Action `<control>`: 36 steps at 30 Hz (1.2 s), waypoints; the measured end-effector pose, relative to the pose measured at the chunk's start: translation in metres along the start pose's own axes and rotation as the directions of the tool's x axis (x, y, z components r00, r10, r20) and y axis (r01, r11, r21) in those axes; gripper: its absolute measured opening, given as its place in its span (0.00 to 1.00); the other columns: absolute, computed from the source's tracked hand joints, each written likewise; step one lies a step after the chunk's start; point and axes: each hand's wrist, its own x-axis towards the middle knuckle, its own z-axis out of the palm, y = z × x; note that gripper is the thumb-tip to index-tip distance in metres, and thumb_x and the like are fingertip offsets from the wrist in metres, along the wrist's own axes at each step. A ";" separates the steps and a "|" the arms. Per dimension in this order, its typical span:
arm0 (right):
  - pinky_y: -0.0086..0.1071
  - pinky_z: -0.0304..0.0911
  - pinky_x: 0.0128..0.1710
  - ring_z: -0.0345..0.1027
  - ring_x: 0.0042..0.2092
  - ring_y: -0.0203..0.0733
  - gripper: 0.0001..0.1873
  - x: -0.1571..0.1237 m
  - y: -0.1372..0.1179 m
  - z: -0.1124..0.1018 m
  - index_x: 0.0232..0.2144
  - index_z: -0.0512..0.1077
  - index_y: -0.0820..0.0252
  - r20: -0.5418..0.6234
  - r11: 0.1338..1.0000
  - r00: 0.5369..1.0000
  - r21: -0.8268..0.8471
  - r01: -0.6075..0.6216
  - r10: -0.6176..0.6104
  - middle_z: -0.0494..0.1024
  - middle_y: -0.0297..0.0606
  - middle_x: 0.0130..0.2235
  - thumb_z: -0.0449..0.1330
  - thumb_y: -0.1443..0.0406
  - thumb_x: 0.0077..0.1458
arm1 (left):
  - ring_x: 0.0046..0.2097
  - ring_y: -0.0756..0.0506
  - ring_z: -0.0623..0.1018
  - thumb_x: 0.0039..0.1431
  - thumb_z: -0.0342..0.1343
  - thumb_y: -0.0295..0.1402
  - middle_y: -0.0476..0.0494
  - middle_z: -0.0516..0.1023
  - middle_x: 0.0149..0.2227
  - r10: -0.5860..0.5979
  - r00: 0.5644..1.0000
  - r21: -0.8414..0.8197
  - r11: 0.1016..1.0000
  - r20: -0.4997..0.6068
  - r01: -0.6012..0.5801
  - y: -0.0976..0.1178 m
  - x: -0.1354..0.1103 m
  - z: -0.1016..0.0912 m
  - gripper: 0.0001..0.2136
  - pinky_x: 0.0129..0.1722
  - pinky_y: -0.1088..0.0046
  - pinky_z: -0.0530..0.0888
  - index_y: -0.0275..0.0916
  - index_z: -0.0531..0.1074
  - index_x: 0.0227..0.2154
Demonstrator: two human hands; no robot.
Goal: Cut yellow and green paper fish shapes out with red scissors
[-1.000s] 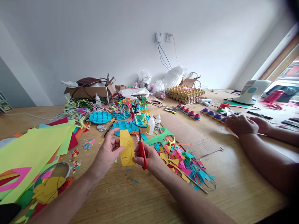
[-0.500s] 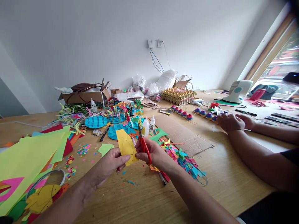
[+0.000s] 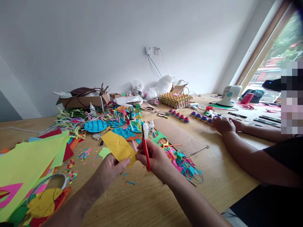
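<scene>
Pale wall [image 3: 113, 37], fitted with two sockets [image 3: 152, 50] and hanging cables, stood behind a wooden table [image 3: 113, 208] laden with craft stock. Held at centre, above the near part of the table: one piece of yellow paper [image 3: 119, 146], tilted, bearing the drawn outline of a fish. Left hand [image 3: 111, 165]: closed on the lower left edge of the sheet, thumb laid over its face. Right hand [image 3: 152, 156]: curled round one pair of scissors [image 3: 146, 154], red-handled, blades upward, with thumb and fingertips at the paper's right corner. Beyond the hands stood two white bottles [image 3: 145, 130], just beside each other; left of these, several blue discs [image 3: 96, 126], some carrying small paper figures. To the right lay a cardboard sheet [image 3: 182, 138] and, nearer, a heap of coloured scraps [image 3: 187, 167]. At left were large coloured sheets [image 3: 30, 160], with a yellow paper fish [image 3: 42, 201] near their lower edge. Toward the back: stacked egg trays [image 3: 176, 99] and an open cardboard box [image 3: 82, 102], filled. Far right: a co-worker's hands [image 3: 223, 124], close together beside a row of painted cups [image 3: 199, 116]; their exact grip could not be told.
</scene>
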 end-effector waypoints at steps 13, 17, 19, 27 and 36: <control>0.26 0.47 0.21 0.50 0.23 0.32 0.11 -0.049 0.013 0.034 0.21 0.59 0.60 -0.030 0.990 0.999 -0.140 -0.026 0.022 0.56 0.27 0.20 0.50 0.62 0.53 | 0.22 0.52 0.65 0.48 0.58 0.33 0.54 0.68 0.20 0.037 0.979 -0.398 0.910 -0.201 -0.116 0.008 -0.010 0.006 0.05 0.18 0.79 0.65 0.38 0.69 0.23; 0.26 0.46 0.21 0.50 0.22 0.32 0.14 -0.049 0.015 0.040 0.18 0.58 0.59 -0.034 0.992 0.999 -0.124 -0.021 0.017 0.54 0.27 0.18 0.49 0.60 0.53 | 0.24 0.51 0.67 0.48 0.59 0.32 0.53 0.70 0.21 0.039 0.977 -0.430 0.894 -0.210 -0.129 0.010 -0.008 0.014 0.05 0.20 0.78 0.67 0.38 0.70 0.23; 0.26 0.45 0.20 0.49 0.21 0.32 0.15 -0.049 0.016 0.040 0.18 0.57 0.59 -0.037 0.994 0.999 -0.104 -0.024 0.021 0.53 0.27 0.17 0.48 0.60 0.53 | 0.24 0.51 0.68 0.49 0.58 0.32 0.52 0.71 0.21 0.053 0.978 -0.420 0.897 -0.201 -0.135 0.011 -0.006 0.018 0.05 0.22 0.77 0.68 0.38 0.70 0.23; 0.24 0.48 0.19 0.50 0.20 0.31 0.18 -0.051 0.019 0.036 0.18 0.56 0.58 -0.081 0.999 0.996 0.005 -0.037 0.037 0.56 0.27 0.17 0.48 0.57 0.55 | 0.25 0.51 0.70 0.51 0.56 0.31 0.51 0.73 0.25 0.082 0.984 -0.412 0.900 -0.159 -0.142 0.014 0.001 0.026 0.03 0.22 0.77 0.69 0.38 0.71 0.25; 0.23 0.47 0.19 0.49 0.20 0.30 0.19 -0.051 0.013 0.038 0.18 0.55 0.58 -0.106 0.994 0.989 0.047 -0.098 0.103 0.55 0.26 0.16 0.49 0.55 0.56 | 0.22 0.52 0.69 0.49 0.58 0.33 0.53 0.71 0.19 0.005 0.985 -0.430 0.899 -0.172 -0.080 0.007 -0.002 0.031 0.06 0.22 0.77 0.70 0.37 0.71 0.22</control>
